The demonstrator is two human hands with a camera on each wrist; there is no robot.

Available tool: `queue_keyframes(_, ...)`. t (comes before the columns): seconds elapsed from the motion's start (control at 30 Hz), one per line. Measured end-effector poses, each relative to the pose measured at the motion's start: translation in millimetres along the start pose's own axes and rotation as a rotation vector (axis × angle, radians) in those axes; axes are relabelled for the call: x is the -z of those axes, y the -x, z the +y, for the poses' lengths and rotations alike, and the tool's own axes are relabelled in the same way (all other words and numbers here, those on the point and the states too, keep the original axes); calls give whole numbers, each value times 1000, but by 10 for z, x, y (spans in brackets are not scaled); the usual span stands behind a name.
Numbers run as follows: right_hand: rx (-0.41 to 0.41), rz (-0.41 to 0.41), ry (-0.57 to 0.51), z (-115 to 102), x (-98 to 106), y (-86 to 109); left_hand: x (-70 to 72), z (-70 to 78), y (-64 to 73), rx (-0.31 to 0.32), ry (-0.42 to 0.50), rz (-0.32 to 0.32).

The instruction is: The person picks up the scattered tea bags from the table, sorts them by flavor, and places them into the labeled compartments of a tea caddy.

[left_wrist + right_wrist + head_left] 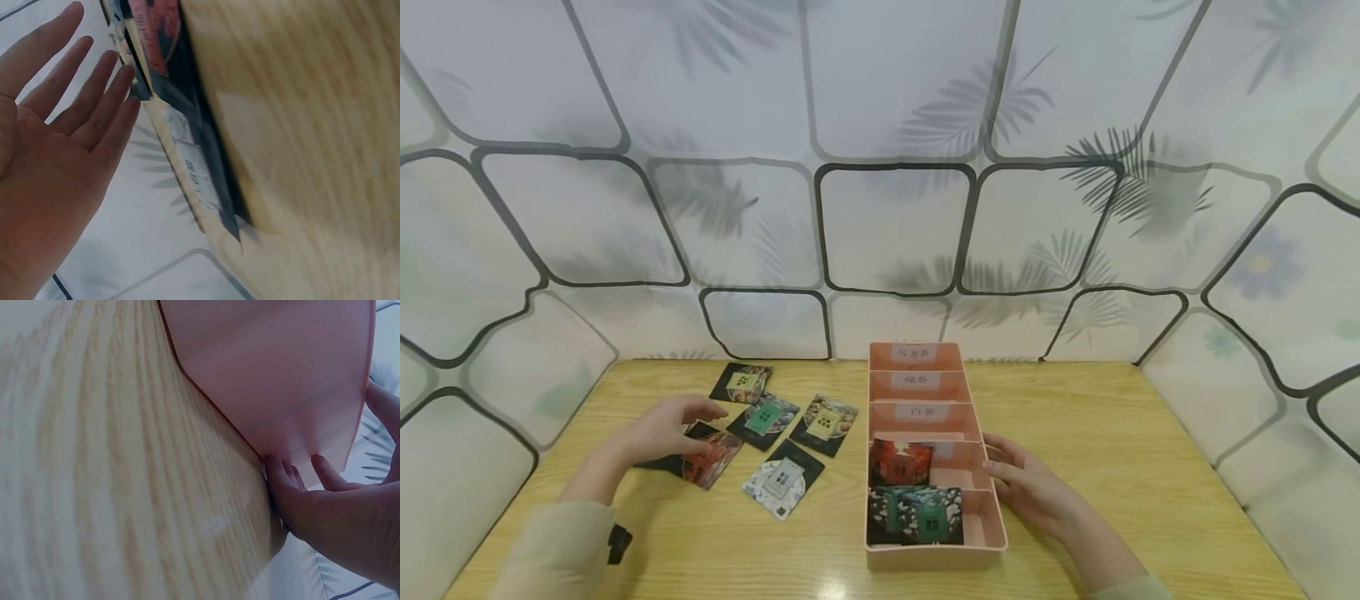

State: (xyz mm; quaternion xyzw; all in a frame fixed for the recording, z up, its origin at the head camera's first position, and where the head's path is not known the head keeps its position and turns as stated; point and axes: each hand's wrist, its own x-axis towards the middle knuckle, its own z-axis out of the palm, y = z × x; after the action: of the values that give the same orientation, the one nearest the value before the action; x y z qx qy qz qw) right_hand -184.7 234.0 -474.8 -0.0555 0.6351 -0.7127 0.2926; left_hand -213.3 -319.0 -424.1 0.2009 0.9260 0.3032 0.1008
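Yellow wood-grain tabletop [1075, 417], patterned wall [891, 233] at 12 o'clock. Left hand [673, 429] at 8 o'clock: fingers loosely spread, grasping nothing, over flat red-and-black packet [713, 468]; contact unclear. Right hand [1033, 492]: extended fingers touch outer side of smooth pink tray [936, 560] at tray's 3 o'clock. Tray between 5 and 6 o'clock, rectangular, five compartments.

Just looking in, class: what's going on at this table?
A person's right hand touches the side of a pink box. Their left hand, fingers extended, is over a red packet, with other packets lying nearby on the table. Green-labelled packets sit in the box's nearest compartment; red packaging is in the next.
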Motion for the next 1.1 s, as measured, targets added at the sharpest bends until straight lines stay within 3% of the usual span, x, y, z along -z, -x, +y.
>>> queue_keyframes(0.3, 0, 8, 11, -2, -9, -8, -57, -151, 55, -10, -128, 30)
queue_keyframes(0.5, 0, 0, 10, -2, 2, -9, -79, -145, 37, 46, -223, 37)
queue_keyframes(0.7, -8, 9, 22, 1, 5, -5, -80, -83, -13, 52, -308, 26)
queue_keyframes(1.1, -12, 12, 30, -3, 1, -13, -65, -88, -58, 27, -340, -8)
